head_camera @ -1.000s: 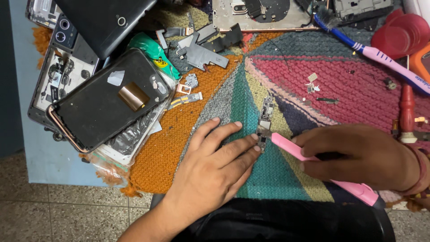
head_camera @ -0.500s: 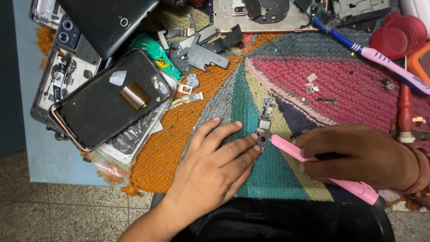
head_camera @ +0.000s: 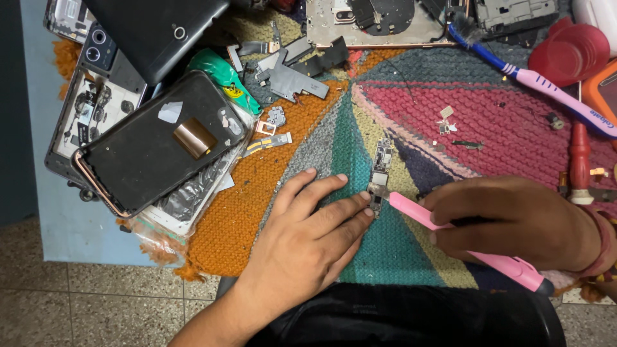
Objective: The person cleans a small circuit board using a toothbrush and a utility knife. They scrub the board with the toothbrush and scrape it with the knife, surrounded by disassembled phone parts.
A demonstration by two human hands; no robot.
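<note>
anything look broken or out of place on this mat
Opened phones are stacked askew at the mat's left edge: a black back cover overhangs a gutted phone frame. Tiny loose parts lie scattered on the pink knit. The circuit board under the pink tool looks intact.

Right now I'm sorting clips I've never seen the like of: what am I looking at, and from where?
This is one view from a camera worn on a person's head, looking down at their own two hands. The left hand lies flat on a colourful knitted mat, its fingertips steadying a narrow circuit board. The right hand grips a pink tool whose tip meets that board. At upper left lie opened phone bodies, one a black phone back. Loose metal parts, a purple toothbrush and a red screwdriver lie around.
</note>
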